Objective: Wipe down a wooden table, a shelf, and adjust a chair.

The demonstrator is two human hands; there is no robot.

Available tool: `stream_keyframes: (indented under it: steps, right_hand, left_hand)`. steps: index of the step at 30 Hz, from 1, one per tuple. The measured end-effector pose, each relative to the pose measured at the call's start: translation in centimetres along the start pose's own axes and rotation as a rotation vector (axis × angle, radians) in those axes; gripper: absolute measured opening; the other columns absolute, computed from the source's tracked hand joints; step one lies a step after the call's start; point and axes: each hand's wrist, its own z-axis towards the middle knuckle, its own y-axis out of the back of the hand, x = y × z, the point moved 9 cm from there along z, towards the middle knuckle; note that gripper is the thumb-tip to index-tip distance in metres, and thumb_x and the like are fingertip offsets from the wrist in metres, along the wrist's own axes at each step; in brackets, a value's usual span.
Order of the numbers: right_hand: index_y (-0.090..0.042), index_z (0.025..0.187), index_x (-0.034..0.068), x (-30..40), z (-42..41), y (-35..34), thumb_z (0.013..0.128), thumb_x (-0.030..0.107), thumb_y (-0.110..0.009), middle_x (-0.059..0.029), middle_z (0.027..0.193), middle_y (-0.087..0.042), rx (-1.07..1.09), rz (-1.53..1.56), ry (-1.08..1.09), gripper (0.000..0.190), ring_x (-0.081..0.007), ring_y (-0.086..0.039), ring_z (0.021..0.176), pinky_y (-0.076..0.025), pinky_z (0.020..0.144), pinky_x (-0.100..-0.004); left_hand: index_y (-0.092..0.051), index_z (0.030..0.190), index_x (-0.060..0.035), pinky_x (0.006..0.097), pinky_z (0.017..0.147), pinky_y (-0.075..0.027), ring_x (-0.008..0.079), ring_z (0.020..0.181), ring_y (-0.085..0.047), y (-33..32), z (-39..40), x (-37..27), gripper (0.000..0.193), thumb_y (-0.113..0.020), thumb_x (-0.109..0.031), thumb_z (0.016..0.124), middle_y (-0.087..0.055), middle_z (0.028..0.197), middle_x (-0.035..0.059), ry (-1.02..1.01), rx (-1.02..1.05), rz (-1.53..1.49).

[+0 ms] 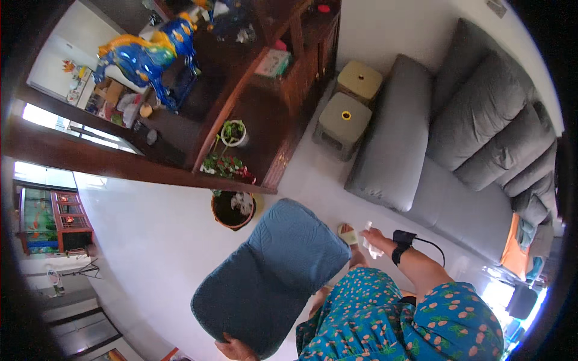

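Observation:
A chair in a quilted blue cover (300, 243) stands before me, its darker part towards the lower left. At that part's rim rests my left hand (237, 347), fingers curled over the edge. My right hand (377, 237), beyond the chair's other side, grips a crumpled white cloth or tissue (372, 250). A black strap with a small black device (403, 239) and a cable is on the right wrist. Near that hand a foot in a light slipper (347, 234) shows on the floor.
A grey sofa (388, 135) and two stacking stools (345, 119) stand at the upper right. Dark wooden shelving (235, 180) holds a blue horse figure (149, 56) and a white plant pot (234, 134). A round planter (232, 210) sits on the floor close to the chair.

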Motion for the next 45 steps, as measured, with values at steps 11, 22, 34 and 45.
stream_keyframes:
  steps: [11,22,34,45]
  right_hand:
    - [-0.059,0.119,-0.001,-2.0,-0.5,8.9,0.077,0.046,-0.071,-0.0202,0.105,-0.067,0.027,-0.061,0.056,0.064,-0.0353,-0.065,0.096,-0.052,0.084,-0.0450]
    - [-0.064,0.108,0.000,-1.5,2.4,13.2,0.069,0.020,-0.073,-0.0136,0.093,-0.068,-0.022,0.015,0.064,0.046,-0.0257,-0.067,0.087,-0.053,0.078,-0.0380]
    - [-0.066,0.109,0.002,7.8,2.5,11.8,0.080,0.009,-0.065,-0.0099,0.098,-0.071,-0.077,-0.070,0.198,0.030,-0.0192,-0.067,0.089,-0.054,0.081,-0.0363]
    - [-0.067,0.099,0.002,34.4,-7.0,14.8,0.084,0.006,-0.063,-0.0083,0.085,-0.070,-0.277,-0.008,0.839,0.016,-0.0185,-0.068,0.080,-0.054,0.072,-0.0350]
  left_hand:
    - [-0.060,0.101,0.0080,0.0520,0.080,-0.046,0.0477,0.087,-0.059,-2.2,0.2,1.3,0.030,-0.053,-0.018,0.086,-0.063,0.095,0.0298,-0.105,0.042,0.074]
    - [-0.060,0.101,0.0068,0.0514,0.082,-0.045,0.0471,0.090,-0.058,-1.2,-2.0,1.1,0.029,-0.052,-0.013,0.081,-0.062,0.095,0.0293,-0.090,-0.031,-0.163]
    - [-0.057,0.109,0.0065,0.0502,0.085,-0.049,0.0444,0.100,-0.060,-3.7,-1.4,3.3,0.042,-0.067,-0.028,0.088,-0.063,0.105,0.0255,0.062,-0.064,0.129]
    - [-0.055,0.100,0.0027,0.0503,0.079,-0.048,0.0427,0.095,-0.060,-1.0,-2.0,1.0,0.033,-0.069,-0.024,0.087,-0.062,0.096,0.0219,0.070,-0.082,0.049]
